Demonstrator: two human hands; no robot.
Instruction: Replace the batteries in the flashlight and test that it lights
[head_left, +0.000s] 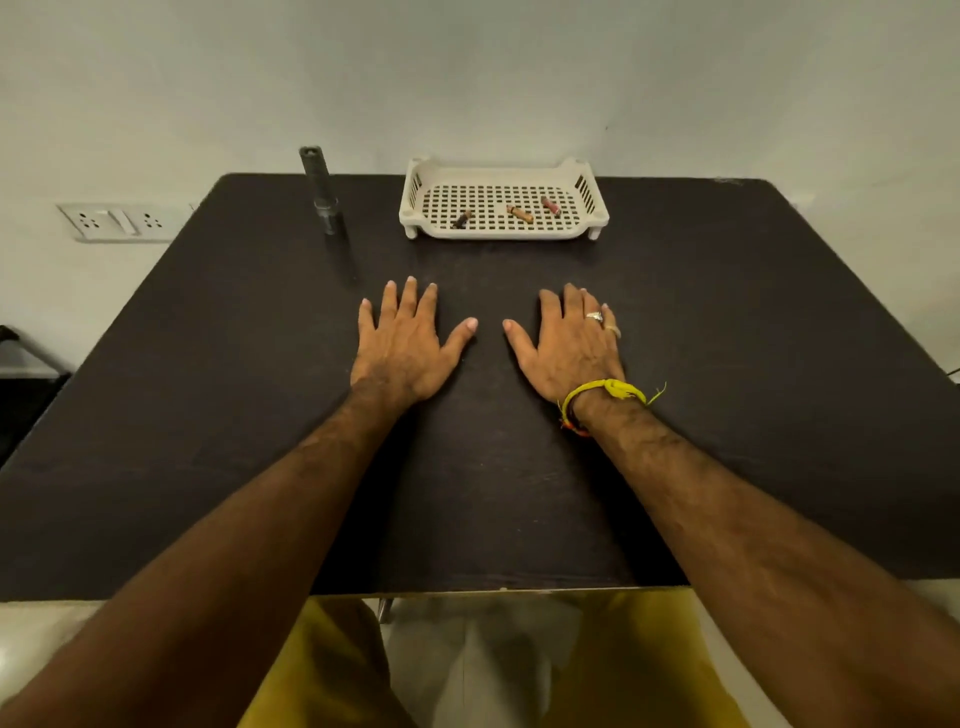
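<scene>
A dark metal flashlight (320, 189) stands upright at the far left of the black table (727, 364). A white perforated tray (501, 231) sits at the far middle and holds three small batteries: a dark one (461, 219), an orange one (520, 213) and a reddish one (549, 204). My left hand (405, 343) lies flat on the table with fingers spread, below and right of the flashlight. My right hand (569, 345), with rings and a yellow wrist thread, lies flat beside it. Neither hand holds anything.
A pale wall runs behind the table, with a socket and switch plate (117, 222) at the left. A dark object (21, 384) stands beside the table's left edge. The near table edge (493, 591) crosses above my yellow-clad lap.
</scene>
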